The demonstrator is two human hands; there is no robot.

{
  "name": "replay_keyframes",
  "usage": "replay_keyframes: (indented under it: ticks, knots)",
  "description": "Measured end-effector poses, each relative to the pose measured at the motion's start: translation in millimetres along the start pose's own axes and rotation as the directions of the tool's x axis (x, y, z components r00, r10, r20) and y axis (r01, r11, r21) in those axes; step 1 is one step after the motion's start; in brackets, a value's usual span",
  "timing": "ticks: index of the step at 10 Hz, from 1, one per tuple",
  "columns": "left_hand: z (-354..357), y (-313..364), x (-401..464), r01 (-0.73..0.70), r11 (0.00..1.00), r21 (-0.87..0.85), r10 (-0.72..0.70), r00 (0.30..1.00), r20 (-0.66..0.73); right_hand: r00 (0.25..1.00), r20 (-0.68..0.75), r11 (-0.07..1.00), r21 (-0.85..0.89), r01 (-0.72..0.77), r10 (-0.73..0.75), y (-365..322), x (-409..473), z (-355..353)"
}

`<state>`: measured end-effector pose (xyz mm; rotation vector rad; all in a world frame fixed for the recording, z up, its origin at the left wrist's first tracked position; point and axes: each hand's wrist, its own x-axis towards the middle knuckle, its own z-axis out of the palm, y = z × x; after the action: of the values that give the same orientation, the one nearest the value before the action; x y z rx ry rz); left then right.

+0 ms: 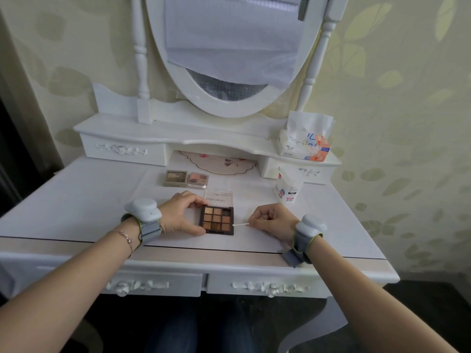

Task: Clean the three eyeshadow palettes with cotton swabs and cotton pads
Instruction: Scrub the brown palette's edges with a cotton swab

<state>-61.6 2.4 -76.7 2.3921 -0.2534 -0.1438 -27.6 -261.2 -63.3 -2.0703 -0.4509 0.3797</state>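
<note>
An open nine-pan palette [217, 220] of brown shades lies on the dressing table, its clear lid [219, 197] folded back. My left hand [181, 213] grips its left side, thumb at the near corner and fingers at the far corner. My right hand [272, 219] pinches a cotton swab [240, 224] whose tip touches the palette's right edge by the lower right pan. Two other palettes sit further back: a beige-cased brown one [175, 178] and a clear-cased pink one [197, 180].
A bag of cotton swabs or pads [288, 186] stands to the right on the table [89, 200]. A tissue pack [305, 138] sits on the upper shelf at right. An oval mirror [229, 59] rises behind. A doily [216, 161] lies under the shelf.
</note>
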Motion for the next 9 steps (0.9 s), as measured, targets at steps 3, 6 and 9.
replay_keyframes:
  ticks: [3, 6, 9]
  knots:
    - [1.0, -0.8, -0.1, 0.000, 1.000, -0.011, -0.001, 1.000, -0.010, 0.995, -0.097, 0.999, 0.033, 0.011, -0.008, 1.1, 0.7, 4.6]
    - [0.7, 1.7, -1.8, 0.006, 1.000, -0.021, -0.006, 1.000, -0.001, 1.000, 0.023, 1.000, 0.008, -0.004, 0.004, 0.5, -3.2, 0.2]
    - [1.3, 1.7, -1.5, 0.008, 1.000, -0.027, -0.009, 1.000, -0.015, 0.997, 0.071, 0.999, 0.028, -0.015, 0.013, -1.1, -4.6, -1.7]
